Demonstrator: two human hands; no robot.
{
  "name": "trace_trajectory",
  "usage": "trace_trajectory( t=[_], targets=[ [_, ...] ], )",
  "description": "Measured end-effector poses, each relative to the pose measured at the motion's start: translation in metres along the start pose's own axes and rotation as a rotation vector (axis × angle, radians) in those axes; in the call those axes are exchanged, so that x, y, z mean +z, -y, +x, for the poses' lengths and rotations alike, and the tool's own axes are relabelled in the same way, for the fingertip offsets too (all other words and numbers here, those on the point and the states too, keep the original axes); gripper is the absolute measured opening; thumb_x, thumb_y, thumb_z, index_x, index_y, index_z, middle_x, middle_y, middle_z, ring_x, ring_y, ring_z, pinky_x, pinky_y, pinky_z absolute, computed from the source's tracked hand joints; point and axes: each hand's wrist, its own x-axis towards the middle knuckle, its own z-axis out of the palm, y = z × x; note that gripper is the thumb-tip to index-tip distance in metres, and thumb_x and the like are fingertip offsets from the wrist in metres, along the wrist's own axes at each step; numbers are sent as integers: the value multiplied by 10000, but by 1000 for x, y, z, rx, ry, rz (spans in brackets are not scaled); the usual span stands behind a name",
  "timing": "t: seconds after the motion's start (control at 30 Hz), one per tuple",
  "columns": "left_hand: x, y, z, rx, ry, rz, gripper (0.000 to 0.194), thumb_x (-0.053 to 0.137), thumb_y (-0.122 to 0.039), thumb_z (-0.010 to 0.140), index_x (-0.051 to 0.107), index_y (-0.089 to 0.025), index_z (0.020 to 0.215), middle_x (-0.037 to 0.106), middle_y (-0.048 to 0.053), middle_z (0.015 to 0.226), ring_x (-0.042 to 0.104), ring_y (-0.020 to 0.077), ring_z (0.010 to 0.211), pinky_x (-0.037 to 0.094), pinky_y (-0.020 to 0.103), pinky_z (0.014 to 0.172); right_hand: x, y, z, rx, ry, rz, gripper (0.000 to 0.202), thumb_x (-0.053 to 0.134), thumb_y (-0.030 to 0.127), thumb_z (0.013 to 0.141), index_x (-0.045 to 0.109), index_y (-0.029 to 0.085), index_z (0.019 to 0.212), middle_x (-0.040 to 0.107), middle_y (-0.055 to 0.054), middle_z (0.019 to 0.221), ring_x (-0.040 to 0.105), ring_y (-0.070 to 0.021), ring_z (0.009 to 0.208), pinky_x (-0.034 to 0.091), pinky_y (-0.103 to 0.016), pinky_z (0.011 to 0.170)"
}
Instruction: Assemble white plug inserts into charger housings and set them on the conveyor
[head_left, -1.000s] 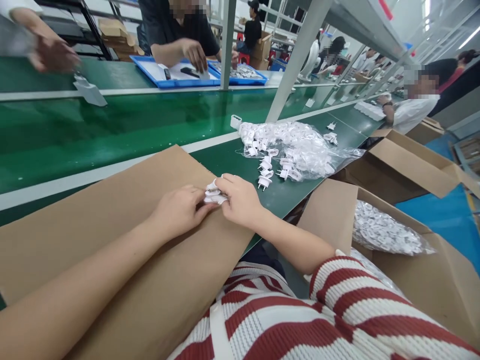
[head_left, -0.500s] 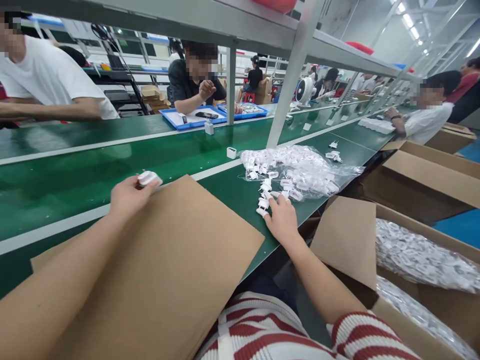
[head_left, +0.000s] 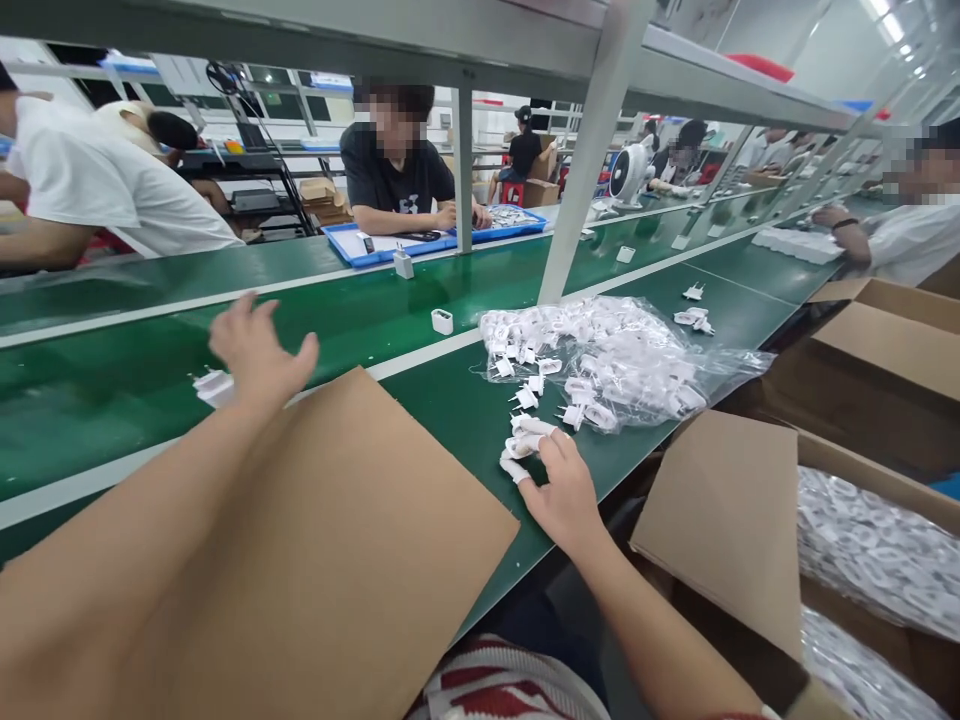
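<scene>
My left hand [head_left: 259,355] is open, fingers spread, above the green conveyor belt [head_left: 330,320]. Just behind its wrist a white plug adapter [head_left: 214,387] with two pins rests on the belt. White finger covers sit on the thumb and fingertips of my right hand [head_left: 562,490], which is closed around a small white plug piece [head_left: 523,440] at the near strip of the bench. Loose two-pin plug pieces [head_left: 526,397] lie just beyond those fingers. Behind them, a clear plastic bag [head_left: 637,360] spills more white plug pieces.
A cardboard sheet [head_left: 337,540] lies under my left forearm. White adapters [head_left: 442,321] stand on the belt. A metal post [head_left: 581,190] rises behind the bag. An open carton [head_left: 720,520] of bagged parts is at my right. Co-workers sit across and to the right.
My left hand has let go of the white adapter, which is now on the belt, and its fingers have spread. My right hand has drawn a plug piece slightly nearer. The view has shifted.
</scene>
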Motion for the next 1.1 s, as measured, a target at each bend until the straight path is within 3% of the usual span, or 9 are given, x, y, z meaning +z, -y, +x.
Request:
trace_trajectory(
  t=[0.1,0.2,0.3,0.37,0.5,0.6,0.73,0.93,1.1],
  targets=[
    [38,-38,22,105,348,-4,726,572,-525,969,476,-74,1530,366,134,1646,317,449,1470,284,604,1226,1,-2,-2,6,-51,43,135,584,152,911,544,237,1008,640,-66,927,631,-253,881,543,-375,778],
    [78,-70,40,92,599,1,835,670,-424,937,348,-72,1622,266,142,1704,274,427,1522,294,539,1254,2,-3,-4,12,-97,88,153,540,149,934,544,234,1061,642,-62,932,642,-224,837,532,-333,731],
    [108,-96,50,53,733,-32,976,706,-425,923,187,-127,1693,118,130,1745,199,425,1571,288,517,1267,2,-4,-3,15,-98,125,190,533,152,943,556,229,1115,652,-62,953,653,-212,843,534,-317,726],
    [121,-108,54,50,794,-61,960,703,-387,924,182,-173,1702,102,118,1749,200,404,1581,282,475,1274,1,-4,-2,29,-65,128,210,537,155,944,574,229,1137,654,-46,920,645,-202,798,530,-310,706],
    [127,-120,54,61,781,-95,717,667,-303,928,438,-179,1596,390,142,1641,464,333,1452,407,375,1184,-1,-3,-1,73,-6,148,238,524,173,958,606,235,1173,694,-55,948,632,-200,769,522,-317,683],
    [113,-124,50,41,720,-83,547,667,-343,918,593,-174,1432,558,146,1480,611,332,1256,519,381,1016,0,-3,-1,196,11,300,308,572,221,963,559,239,1271,747,-68,1103,605,-164,693,532,-316,680],
    [71,-134,30,104,627,-85,440,723,-485,883,672,-210,1223,669,85,1295,653,310,1116,527,348,820,1,-5,2,433,-35,547,369,737,304,877,567,234,1198,774,-21,990,586,-136,629,526,-287,640],
    [-15,-135,-47,159,686,-259,348,730,-512,860,691,-247,1082,724,42,1053,652,260,884,436,314,664,-10,-5,16,515,4,891,419,773,419,834,705,231,1202,767,-59,1098,700,-193,923,583,-377,923],
    [-60,-114,-113,69,789,-399,373,738,-624,822,741,-304,1014,744,34,1011,665,291,859,464,362,674,-15,14,20,562,103,1028,546,861,466,751,688,251,1222,779,-47,1037,691,-167,775,601,-324,718]
  ],
)
